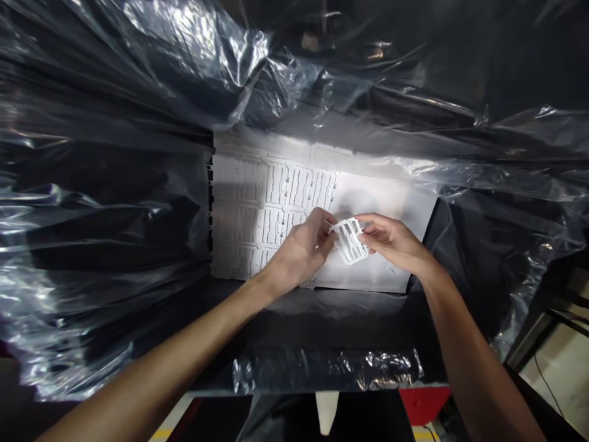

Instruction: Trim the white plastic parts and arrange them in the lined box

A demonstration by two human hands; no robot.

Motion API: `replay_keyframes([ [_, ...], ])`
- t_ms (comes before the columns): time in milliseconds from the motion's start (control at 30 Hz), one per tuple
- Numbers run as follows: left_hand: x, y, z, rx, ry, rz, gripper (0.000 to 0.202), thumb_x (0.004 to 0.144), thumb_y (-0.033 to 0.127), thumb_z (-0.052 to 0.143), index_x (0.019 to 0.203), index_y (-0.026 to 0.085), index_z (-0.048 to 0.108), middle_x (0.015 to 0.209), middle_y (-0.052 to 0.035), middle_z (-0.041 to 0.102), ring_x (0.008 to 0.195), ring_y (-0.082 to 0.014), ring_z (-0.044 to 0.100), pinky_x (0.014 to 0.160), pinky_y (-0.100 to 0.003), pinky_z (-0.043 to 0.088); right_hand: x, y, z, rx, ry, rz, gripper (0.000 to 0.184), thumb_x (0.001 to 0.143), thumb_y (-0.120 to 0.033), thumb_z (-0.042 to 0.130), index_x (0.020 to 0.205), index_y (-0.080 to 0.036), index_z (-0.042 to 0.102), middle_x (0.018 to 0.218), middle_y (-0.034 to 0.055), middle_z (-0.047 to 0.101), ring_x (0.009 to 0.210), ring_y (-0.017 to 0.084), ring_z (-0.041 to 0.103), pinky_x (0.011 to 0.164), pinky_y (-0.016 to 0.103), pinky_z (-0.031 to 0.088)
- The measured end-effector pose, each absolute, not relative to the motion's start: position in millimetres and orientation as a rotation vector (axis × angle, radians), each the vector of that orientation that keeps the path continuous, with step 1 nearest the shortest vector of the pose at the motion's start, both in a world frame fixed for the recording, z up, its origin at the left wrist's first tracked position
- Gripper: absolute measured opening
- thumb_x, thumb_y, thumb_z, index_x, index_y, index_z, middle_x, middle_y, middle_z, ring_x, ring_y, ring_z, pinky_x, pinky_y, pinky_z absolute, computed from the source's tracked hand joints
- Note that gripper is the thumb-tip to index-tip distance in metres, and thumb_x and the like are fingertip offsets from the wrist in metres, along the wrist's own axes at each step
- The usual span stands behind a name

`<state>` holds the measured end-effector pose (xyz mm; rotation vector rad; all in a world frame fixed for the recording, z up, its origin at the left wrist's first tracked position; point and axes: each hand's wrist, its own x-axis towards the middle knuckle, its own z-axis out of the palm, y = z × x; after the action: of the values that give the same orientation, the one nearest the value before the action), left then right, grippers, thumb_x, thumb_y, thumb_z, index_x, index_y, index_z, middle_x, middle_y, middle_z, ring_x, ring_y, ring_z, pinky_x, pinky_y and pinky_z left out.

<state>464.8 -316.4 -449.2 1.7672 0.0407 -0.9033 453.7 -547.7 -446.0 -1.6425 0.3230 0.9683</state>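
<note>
Holding a small white slotted plastic piece between both hands over a white flat sheet.

The left hand is curled, its fingertips pinching the piece's left edge, while the right hand is partly open, its fingers gripping the right edge from the other side. The piece sits tilted just above the near right part of the sheet, though the exact gap is hard to judge from this angle. To the left, a large white moulded lattice panel lies beside the sheet and partly beneath the left hand, with glare washing out its far rows. Crinkled dark plastic sheeting surrounds the lit area on all sides, and a red object shows beyond its near edge.
</note>
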Motion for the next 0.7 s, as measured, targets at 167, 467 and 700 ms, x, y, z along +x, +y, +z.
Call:
replay_keyframes([
  [167, 468.4, -311.3, -453.5, 1.624, 0.163, -0.903, 0.018, 0.089, 0.031, 0.066, 0.103, 0.024, 0.058, 0.09, -0.0023, 0.072, 0.078, -0.0175, 0.071, 0.076, -0.038, 0.061, 454.9, -548.0, -449.8, -1.721, 0.315, 0.983, 0.035, 0.09, -0.029, 0.067, 0.125, -0.032, 0.066, 0.092, 0.0006, 0.076, 0.086, 0.019, 0.07, 0.082, 0.039, 0.055],
  [467, 469.6, -316.6, -457.1, 1.592, 0.319, -0.858, 0.021, 0.084, 0.029, 0.07, 0.101, 0.024, 0.058, 0.084, -0.0014, 0.07, 0.078, -0.019, 0.073, 0.074, -0.038, 0.061, 473.2, -528.3, -478.8, -1.459, 1.118, 0.384, 0.039, 0.078, -0.017, 0.074, 0.105, -0.025, 0.047, 0.077, -0.0059, 0.066, 0.071, 0.013, 0.071, 0.079, 0.032, 0.065],
  [700, 455.6, -321.4, -451.2, 1.941, 0.127, -1.03, 0.03, 0.093, 0.036, 0.062, 0.118, 0.02, 0.056, 0.101, -0.0111, 0.073, 0.077, -0.0216, 0.07, 0.069, -0.039, 0.057, 497.0, -512.4, -494.7, -1.194, 1.117, 0.021, 0.045, 0.083, -0.008, 0.07, 0.099, -0.028, 0.034, 0.087, -0.0058, 0.064, 0.083, 0.011, 0.075, 0.102, 0.034, 0.063],
])
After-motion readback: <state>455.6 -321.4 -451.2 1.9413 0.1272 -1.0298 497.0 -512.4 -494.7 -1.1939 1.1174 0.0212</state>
